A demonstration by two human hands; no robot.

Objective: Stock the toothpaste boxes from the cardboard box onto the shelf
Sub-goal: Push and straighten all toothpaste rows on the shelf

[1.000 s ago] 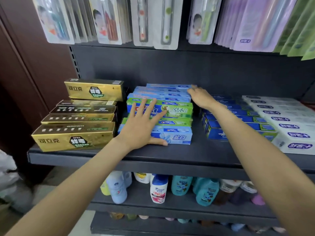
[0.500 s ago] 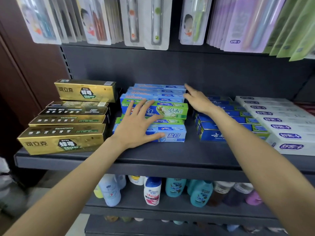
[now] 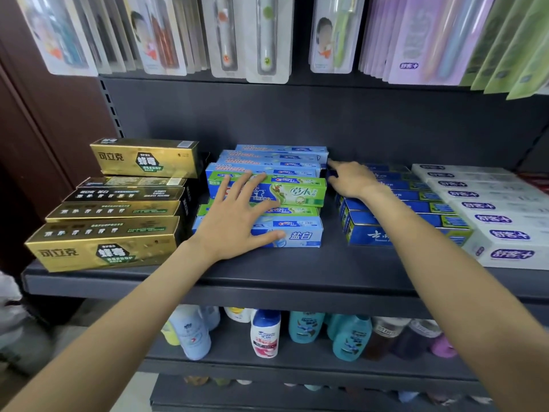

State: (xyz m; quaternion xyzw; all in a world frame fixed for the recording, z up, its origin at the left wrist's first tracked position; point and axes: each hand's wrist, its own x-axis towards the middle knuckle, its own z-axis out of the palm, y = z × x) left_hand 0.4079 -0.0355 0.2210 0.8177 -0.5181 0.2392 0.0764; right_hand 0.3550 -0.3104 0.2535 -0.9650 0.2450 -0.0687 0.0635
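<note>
Your left hand [image 3: 234, 221] lies flat, fingers spread, on the toothpaste boxes [image 3: 267, 191] mid-shelf [image 3: 297, 272]; they run nine-to-three. Your right hand [image 3: 352, 179], fingers straight, touches their three-o'clock ends and is better placed to square them.

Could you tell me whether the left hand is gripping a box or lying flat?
Flat: the left hand rests with spread fingers on the blue toothpaste boxes.
</note>
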